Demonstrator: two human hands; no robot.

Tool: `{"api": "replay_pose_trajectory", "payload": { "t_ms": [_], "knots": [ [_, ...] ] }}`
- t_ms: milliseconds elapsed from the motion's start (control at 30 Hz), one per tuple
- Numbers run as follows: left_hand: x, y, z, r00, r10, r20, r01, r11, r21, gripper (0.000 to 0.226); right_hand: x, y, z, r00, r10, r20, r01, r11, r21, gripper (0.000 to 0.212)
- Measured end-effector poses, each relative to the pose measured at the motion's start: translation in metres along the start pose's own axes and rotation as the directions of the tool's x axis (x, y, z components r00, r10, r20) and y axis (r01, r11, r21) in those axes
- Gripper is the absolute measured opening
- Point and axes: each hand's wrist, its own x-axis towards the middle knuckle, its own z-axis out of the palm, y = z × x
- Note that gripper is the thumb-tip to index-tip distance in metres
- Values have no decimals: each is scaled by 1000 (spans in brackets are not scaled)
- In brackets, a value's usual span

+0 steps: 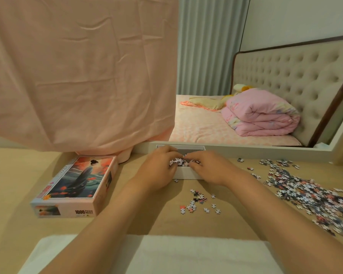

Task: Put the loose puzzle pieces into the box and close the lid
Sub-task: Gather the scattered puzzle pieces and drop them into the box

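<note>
At the frame's centre, the left hand [158,169] and right hand [210,171] met with fingers curled inward, together gripping a clump of puzzle pieces [176,161] over the open white box [186,174]. The box sat on the tan table [127,218]. Its illustrated 1000-piece lid [77,184] lay lower left, and loose pieces [305,191] were spread at right.

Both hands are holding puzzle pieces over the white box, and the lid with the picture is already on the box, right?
Not quite. The head view shows the lid lying on the table to the left of the white box, not on it. The rest is right: the left hand and the right hand do hold puzzle pieces over the box.
</note>
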Motion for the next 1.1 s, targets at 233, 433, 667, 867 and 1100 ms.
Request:
{"api": "replay_pose_trajectory", "payload": {
  "t_ms": [233, 433, 667, 867, 1100],
  "knots": [
    [-24, 12, -2, 998, 49, -26, -48, 998, 34, 29, -37, -13, -1, 1000, -2, -13, 4, 991, 135, 27],
    [-48, 28, 7, 978, 40, 205, -47, 998, 30, 28, -60, -3, 20, 966, -99, 240, 116, 991, -58, 27],
    [-57, 46, 2, 954, 9, 300, -16, 1000, 21, 26, -81, 14, 8, 991, -12, 135, -1, 996, 89, 32],
    [-57, 54, 0, 898, -40, 437, 22, 999, 47, 50, -92, 28, -2, 953, 125, 274, -99, 989, -108, 16],
    [-52, 66, 14, 913, 5, 408, -12, 1000, 14, 36, -83, 22, 15, 985, 48, 165, -52, 998, 23, 16]
  ]
}}
